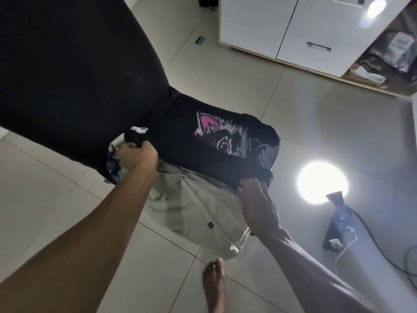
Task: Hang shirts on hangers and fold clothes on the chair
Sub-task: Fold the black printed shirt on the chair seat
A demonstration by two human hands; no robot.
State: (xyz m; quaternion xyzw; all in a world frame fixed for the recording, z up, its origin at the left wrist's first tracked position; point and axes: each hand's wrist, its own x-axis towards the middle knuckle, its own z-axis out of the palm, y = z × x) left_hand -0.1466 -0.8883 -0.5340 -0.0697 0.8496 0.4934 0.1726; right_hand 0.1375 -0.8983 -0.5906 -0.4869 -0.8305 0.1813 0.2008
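Both my hands are on the black shirt, spread over the pile on the chair.

My left hand (137, 157) bunches one edge of the black shirt (214, 150) in a fist; my right hand (257, 199) pinches the opposite hem, the two well apart. Under it lies a pale shirt (203, 213), hanging off the seat. If I lift carelessly, I think the pale shirt could drag along and slide to the floor (304, 114). The chair (67, 75) shows only as a dark mass; I see no hanger.

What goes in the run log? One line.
left hand grips black shirt | right hand pinches hem | pale shirt beneath
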